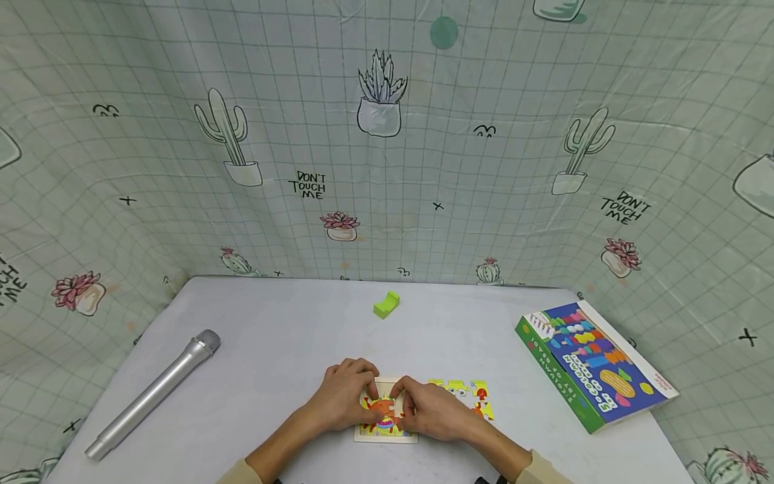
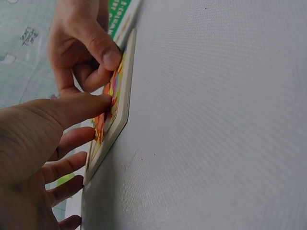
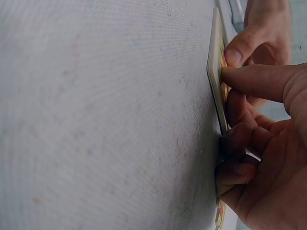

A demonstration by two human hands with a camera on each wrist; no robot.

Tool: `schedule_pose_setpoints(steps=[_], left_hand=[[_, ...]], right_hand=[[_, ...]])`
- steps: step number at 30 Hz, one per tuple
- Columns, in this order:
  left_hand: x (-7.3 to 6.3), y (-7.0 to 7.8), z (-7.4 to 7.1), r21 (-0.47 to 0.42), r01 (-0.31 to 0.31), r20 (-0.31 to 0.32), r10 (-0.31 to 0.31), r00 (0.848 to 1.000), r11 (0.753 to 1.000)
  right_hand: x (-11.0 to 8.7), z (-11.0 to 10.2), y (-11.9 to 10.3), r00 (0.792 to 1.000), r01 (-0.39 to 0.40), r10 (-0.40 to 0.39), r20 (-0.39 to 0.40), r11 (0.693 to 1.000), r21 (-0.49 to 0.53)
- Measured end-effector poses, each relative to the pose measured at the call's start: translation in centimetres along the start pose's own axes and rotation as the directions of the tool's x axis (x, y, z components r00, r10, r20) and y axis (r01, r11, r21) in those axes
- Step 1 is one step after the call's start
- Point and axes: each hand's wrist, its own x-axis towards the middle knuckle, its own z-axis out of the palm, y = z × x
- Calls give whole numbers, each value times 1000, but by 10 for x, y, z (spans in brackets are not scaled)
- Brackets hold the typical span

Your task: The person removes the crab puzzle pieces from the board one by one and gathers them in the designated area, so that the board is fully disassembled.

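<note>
A small jigsaw puzzle (image 1: 384, 408) with an orange picture lies in a pale wooden tray (image 1: 385, 439); a bare patch shows at its upper right. My left hand (image 1: 342, 396) is over its left side, the thumb (image 2: 91, 106) pressing on the picture and the other fingers loosely spread by the tray's edge. From the right, my right hand (image 1: 438, 409) grips at the puzzle with thumb (image 3: 254, 79) on its face and curled fingers at the border. Its palm hides part of the tray's right side. Loose puzzle pieces (image 1: 478, 390) lie beside the right hand.
A silver microphone (image 1: 154, 396) lies at the left of the white table (image 1: 272, 323). Further back sits a bright green curved block (image 1: 386, 305). A blue and green toy box (image 1: 595, 366) lies at the right. A patterned cloth (image 1: 387, 168) hangs behind.
</note>
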Motion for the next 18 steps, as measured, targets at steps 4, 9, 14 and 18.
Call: schedule_pose_setpoints(steps=[4,9,14,18], left_hand=[[0,0,0,2,7,6,-7,1000,1000],[0,1,1,-5,15,13,-15,1000,1000],[0,0,1,-10,13,15,-13,1000,1000],[0,0,2,-12,19,20,-19,1000,1000]], right_hand=[[0,0,0,1000,-1,1,2,1000,0],[0,1,1,1000,-7,7,1,1000,-1],[1,2,2,1000,-16,16,-1,1000,-7],[1,2,3,1000,-12,12,0,1000,-7]])
